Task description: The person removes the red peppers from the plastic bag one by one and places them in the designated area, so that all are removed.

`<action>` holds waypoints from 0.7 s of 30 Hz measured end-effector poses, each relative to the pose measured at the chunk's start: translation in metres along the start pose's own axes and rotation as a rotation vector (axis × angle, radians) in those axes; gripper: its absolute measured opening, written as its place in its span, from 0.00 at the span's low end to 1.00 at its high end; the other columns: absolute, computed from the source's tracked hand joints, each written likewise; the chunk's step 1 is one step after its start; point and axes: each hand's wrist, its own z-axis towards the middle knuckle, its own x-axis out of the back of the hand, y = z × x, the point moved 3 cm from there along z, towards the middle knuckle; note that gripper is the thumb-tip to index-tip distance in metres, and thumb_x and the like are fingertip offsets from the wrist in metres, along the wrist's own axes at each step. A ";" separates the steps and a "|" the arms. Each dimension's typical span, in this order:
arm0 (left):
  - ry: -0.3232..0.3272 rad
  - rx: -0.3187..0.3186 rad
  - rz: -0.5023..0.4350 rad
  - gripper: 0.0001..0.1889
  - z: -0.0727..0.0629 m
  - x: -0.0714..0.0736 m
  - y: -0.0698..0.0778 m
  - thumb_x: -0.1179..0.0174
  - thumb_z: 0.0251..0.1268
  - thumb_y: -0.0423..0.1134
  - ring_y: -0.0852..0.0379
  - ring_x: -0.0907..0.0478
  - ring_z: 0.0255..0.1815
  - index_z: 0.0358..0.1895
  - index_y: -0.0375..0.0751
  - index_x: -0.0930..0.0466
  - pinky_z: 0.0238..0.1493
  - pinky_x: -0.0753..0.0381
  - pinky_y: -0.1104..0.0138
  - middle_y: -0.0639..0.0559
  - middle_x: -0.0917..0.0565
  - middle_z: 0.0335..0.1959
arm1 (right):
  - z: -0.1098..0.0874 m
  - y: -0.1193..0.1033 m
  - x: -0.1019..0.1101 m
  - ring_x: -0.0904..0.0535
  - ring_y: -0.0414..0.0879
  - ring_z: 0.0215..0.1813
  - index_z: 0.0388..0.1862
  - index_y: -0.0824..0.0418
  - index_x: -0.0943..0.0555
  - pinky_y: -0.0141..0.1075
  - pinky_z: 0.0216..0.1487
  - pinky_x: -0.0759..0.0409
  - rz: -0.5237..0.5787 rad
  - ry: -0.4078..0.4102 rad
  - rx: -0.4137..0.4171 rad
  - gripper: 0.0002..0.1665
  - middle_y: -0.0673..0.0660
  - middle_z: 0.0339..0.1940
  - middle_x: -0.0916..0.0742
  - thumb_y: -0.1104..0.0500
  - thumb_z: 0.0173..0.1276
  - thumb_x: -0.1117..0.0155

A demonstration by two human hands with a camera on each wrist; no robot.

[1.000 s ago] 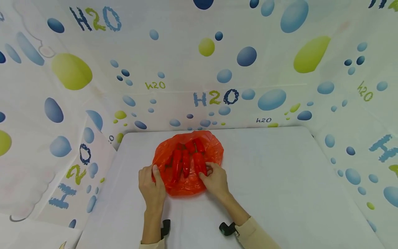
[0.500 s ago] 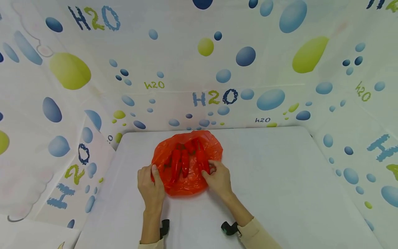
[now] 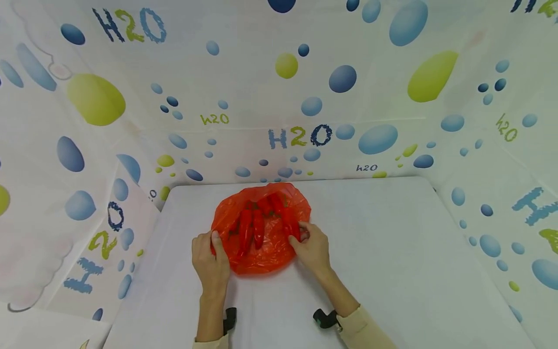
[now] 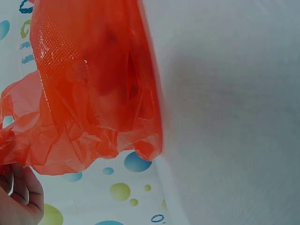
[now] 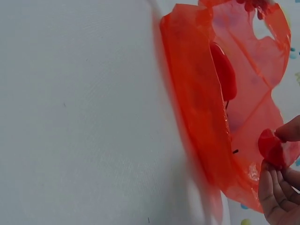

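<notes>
A red plastic bag [image 3: 261,264] lies spread open on the white table, with several long red chili peppers [image 3: 245,228] inside it. My left hand [image 3: 211,264] pinches the bag's left rim; in the left wrist view, the left hand [image 4: 21,199] shows at the gathered film [image 4: 61,154]. At the right side of the bag, my right hand [image 3: 315,248] pinches one red pepper [image 3: 289,224] near its lower end. The right wrist view shows that pepper [image 5: 272,149] between thumb and fingers above the bag wall, while another pepper [image 5: 225,75] lies deeper in the bag.
The white table [image 3: 375,242] extends to both sides of the bag. Behind it and at both sides hangs a white sheet [image 3: 244,87] printed with blue and green drops. Small black devices [image 3: 324,318] sit at both wrists.
My right hand has moved right with the pepper, drawing it away from the other peppers toward the bag's right rim. My left hand keeps its hold on the left rim.
</notes>
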 end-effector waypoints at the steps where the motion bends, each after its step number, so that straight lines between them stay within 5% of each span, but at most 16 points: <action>1: -0.002 0.000 0.001 0.07 0.000 0.000 0.000 0.42 0.76 0.31 0.43 0.29 0.37 0.41 0.28 0.17 0.39 0.34 0.62 0.38 0.20 0.32 | 0.000 0.000 0.001 0.19 0.47 0.34 0.54 0.66 0.14 0.35 0.35 0.19 0.000 0.003 -0.007 0.23 0.56 0.35 0.15 0.62 0.61 0.24; 21: -0.012 -0.012 -0.010 0.07 -0.001 0.000 0.001 0.42 0.76 0.30 0.44 0.31 0.35 0.40 0.27 0.18 0.38 0.35 0.62 0.38 0.22 0.30 | 0.012 0.021 0.020 0.16 0.47 0.38 0.56 0.63 0.15 0.38 0.39 0.17 -0.029 0.049 -0.094 0.22 0.55 0.44 0.11 0.58 0.64 0.26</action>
